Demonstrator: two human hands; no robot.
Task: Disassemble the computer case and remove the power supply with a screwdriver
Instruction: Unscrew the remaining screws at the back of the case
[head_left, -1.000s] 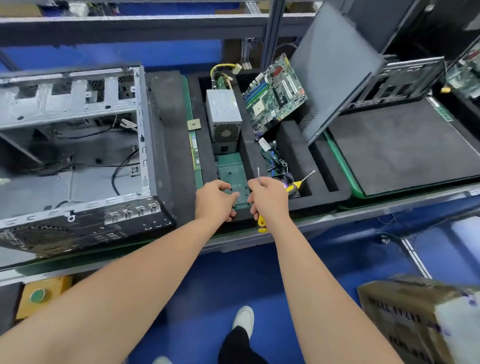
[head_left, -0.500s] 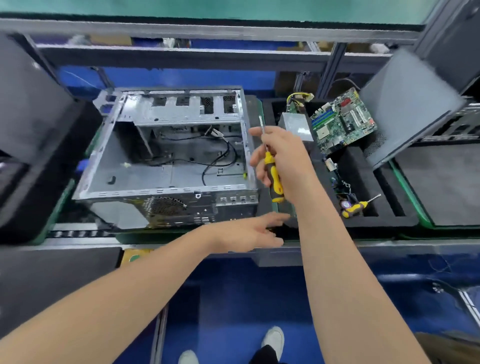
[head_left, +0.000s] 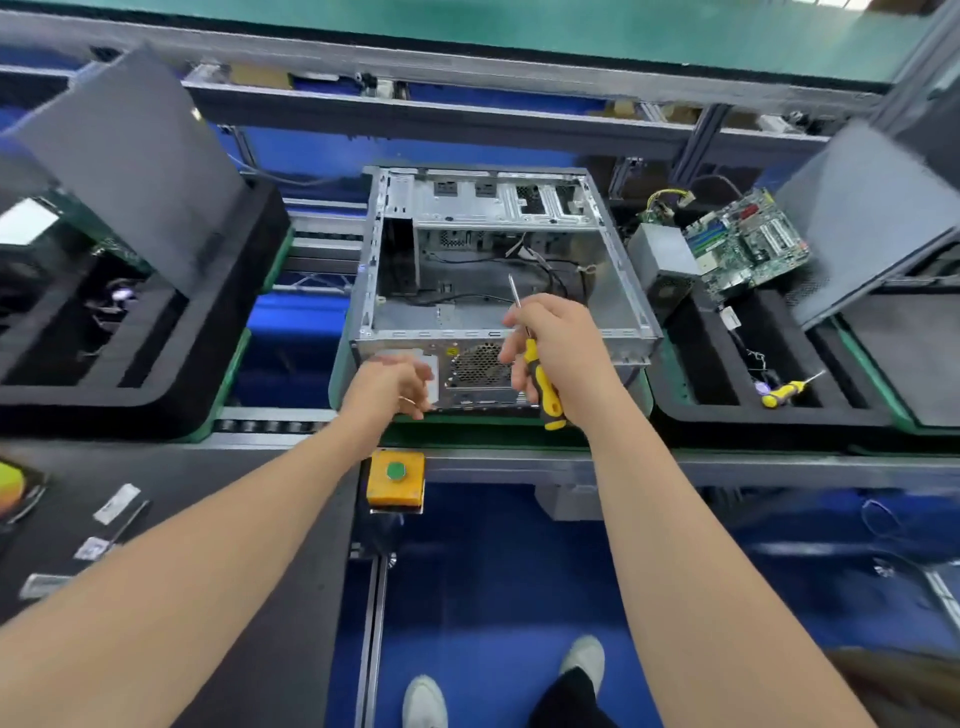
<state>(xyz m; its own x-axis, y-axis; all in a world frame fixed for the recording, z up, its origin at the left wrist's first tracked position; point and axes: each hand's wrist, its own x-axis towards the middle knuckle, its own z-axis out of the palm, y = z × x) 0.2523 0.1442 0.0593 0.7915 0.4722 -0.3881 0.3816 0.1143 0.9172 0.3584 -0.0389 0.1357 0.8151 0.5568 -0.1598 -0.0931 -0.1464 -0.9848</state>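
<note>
The computer case (head_left: 493, 202) sat on the conveyor surface (head_left: 779, 460) with its open side up and its rear panel facing the person. It lay at twelve o'clock from both hands, so the coming move was, by my judgement, a short reach forward and down. The right hand (head_left: 563, 348) was wrapped round the yellow-and-black screwdriver (head_left: 543, 387), fingers closed on the handle. The tool's long axis ran from the butt at five o'clock to the tip at eleven o'clock, and the tip stood over the case's open cavity. That hand was the nearer one to the interior. The left hand (head_left: 387, 387) hovered at the rear panel's seven o'clock corner, beside the fan grille (head_left: 480, 364), with its fingers loosely curled and nothing in them that I could make out. Whether it touched the panel could not be told. A power supply (head_left: 662, 260) lay outside the case in the foam tray (head_left: 696, 374) at two o'clock, just beside a motherboard (head_left: 743, 244), and a second screwdriver (head_left: 784, 393) lay further along at three o'clock. Half a second earlier the case had sat off at ten o'clock from the right hand, and the left hand had been stretched flat toward the tray's edge. The view had since swung left to centre the case, and the left hand had drawn in against the rear panel.
</note>
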